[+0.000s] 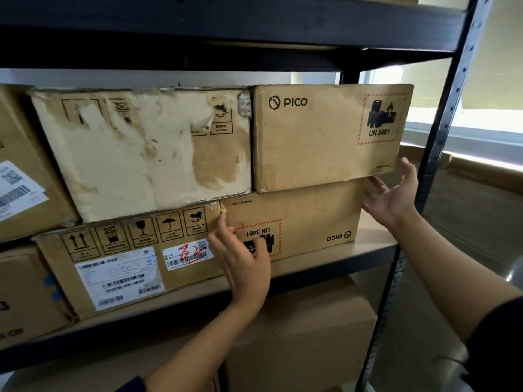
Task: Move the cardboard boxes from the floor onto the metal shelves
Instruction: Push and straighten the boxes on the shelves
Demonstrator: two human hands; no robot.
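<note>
Two brown PICO boxes are stacked at the right end of the metal shelf (368, 251). The upper PICO box (325, 137) stands upright and overhangs the lower one to the right. The lower PICO box (305, 219) is upside down, its label inverted. My left hand (240, 256) lies flat, fingers spread, on the lower box's front left corner. My right hand (393, 193) is open beside the lower box's right end, under the upper box's overhanging corner. Neither hand grips anything.
A torn, whitish box (141, 154) sits on a labelled box (127, 261) to the left. More boxes (22, 176) fill the far left. A large box (302, 335) stands on the level below. The shelf's dark upright post (441, 131) runs down the right.
</note>
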